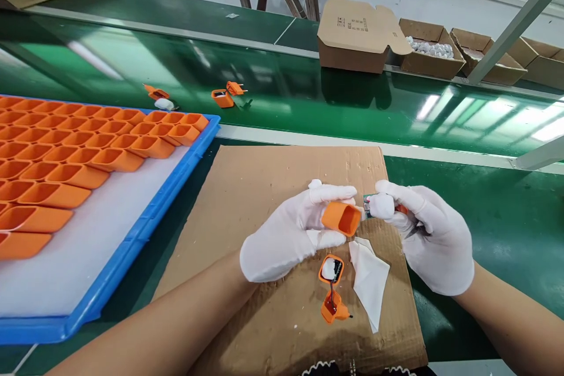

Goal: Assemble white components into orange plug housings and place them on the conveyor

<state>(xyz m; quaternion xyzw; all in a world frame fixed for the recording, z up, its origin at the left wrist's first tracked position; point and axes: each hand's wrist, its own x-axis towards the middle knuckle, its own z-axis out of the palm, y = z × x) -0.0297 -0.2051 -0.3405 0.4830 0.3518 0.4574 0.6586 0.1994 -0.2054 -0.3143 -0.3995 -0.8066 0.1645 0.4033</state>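
My left hand [295,229], in a white glove, grips an orange plastic housing [341,218] whose hollow end faces right. Close by on the right, my gloved right hand [427,229] pinches a small part wrapped in white with a green circuit board [368,205] at its left end. Bits of orange and something dark show between the right fingers. Below the hands, on a cardboard sheet [264,188], lie an orange housing [331,270] with white and black contents and an orange cap [335,307] joined to it by wires. A white cloth [371,282] lies beside them.
On the left, a blue tray [176,188] holds many orange housings in rows. Across the green surface lie an orange assembly [223,98] and another orange piece [156,92]. Cardboard boxes [352,59] stand at the back right, near a slanted metal post [515,23].
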